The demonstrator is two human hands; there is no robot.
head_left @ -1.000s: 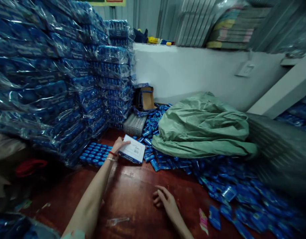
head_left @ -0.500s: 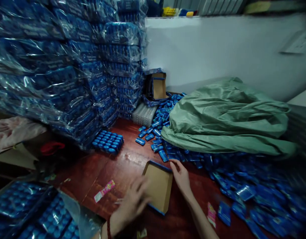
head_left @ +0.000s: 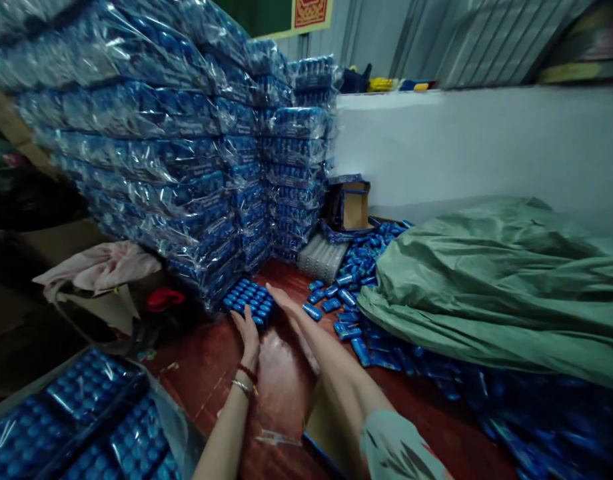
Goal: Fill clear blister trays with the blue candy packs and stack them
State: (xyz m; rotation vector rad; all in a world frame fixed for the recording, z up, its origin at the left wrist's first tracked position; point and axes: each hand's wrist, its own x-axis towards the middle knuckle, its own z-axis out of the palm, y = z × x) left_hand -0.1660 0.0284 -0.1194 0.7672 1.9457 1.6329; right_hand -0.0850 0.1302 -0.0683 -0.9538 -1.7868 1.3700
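A block of small blue round-topped pieces point(head_left: 247, 293), set in tight rows, stands on the red-brown floor against the foot of the wrapped stack. My left hand point(head_left: 247, 333) is at its near left side, fingers stretched toward the edge. Along its right side lies my right hand point(head_left: 285, 303), with straight fingers. Both hands are at the block, but I cannot tell how firmly they touch it. Below my right forearm is a shallow cardboard tray point(head_left: 331, 427), partly covered by the arm.
Film-wrapped blue packs point(head_left: 171, 160) tower at the left. Loose blue pieces point(head_left: 346, 293) spill from under a green cloth point(head_left: 486, 280) on the right. Clear ridged plastic point(head_left: 324, 257) lies by the far stack. An open box with blue packs point(head_left: 91, 387) stands near left.
Both hands have left the cardboard tray and reached forward and left to the blue block. The view has turned left and up. The block seems to stand in the same place.
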